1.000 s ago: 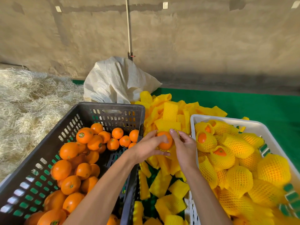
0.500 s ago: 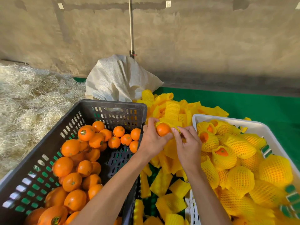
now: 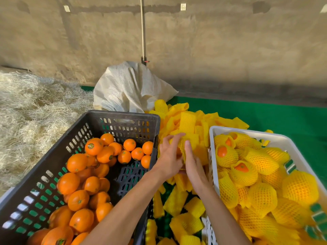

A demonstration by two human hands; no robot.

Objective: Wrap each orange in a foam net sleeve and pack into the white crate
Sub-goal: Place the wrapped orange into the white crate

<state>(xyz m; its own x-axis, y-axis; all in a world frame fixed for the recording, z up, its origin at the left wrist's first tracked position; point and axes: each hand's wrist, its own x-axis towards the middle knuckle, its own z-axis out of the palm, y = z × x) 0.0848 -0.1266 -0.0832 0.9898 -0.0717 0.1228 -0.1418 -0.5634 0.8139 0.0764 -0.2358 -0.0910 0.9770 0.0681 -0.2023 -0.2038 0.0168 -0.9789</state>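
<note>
Between the two crates, both hands are closed around one yellow foam net sleeve [image 3: 184,147], left hand [image 3: 169,160] cupping from the side, right hand [image 3: 193,167] pressed against its front. Orange itself is barely visible, seems tucked inside. I'd tug the net evenly so it covers the fruit. White crate [image 3: 247,133] sits just right of the right hand, black crate [image 3: 123,115] of bare oranges to the left.

- Green floor mat [image 3: 265,114].
- On it: black crate [image 3: 113,119], white crate [image 3: 247,134], yellow sleeves [image 3: 187,121] between them, white sack [image 3: 127,87], straw [image 3: 31,106].
</note>
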